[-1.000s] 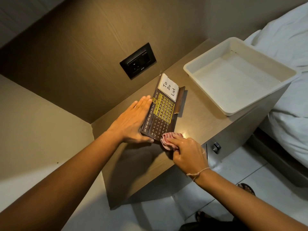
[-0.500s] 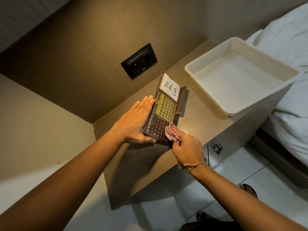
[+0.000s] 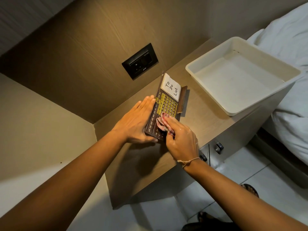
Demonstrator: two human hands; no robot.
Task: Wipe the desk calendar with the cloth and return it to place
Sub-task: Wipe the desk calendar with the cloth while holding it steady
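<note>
The dark brown desk calendar lies flat on the wooden bedside table, with a yellow date grid and a white "To Do List" note at its far end. My left hand presses flat along its left edge, thumb hooked under the near corner. My right hand grips a bunched red-and-white cloth and presses it on the calendar's lower middle, just below the yellow grid. The cloth and hand hide part of the number rows.
A white plastic tray sits on the table to the right of the calendar. A black wall socket is on the panel behind. Bedding lies at the far right. Drawer knobs show below the table edge.
My right hand has slid the cloth from the calendar's near corner up its face toward the yellow grid. The left hand has stayed pressed on the left edge.
</note>
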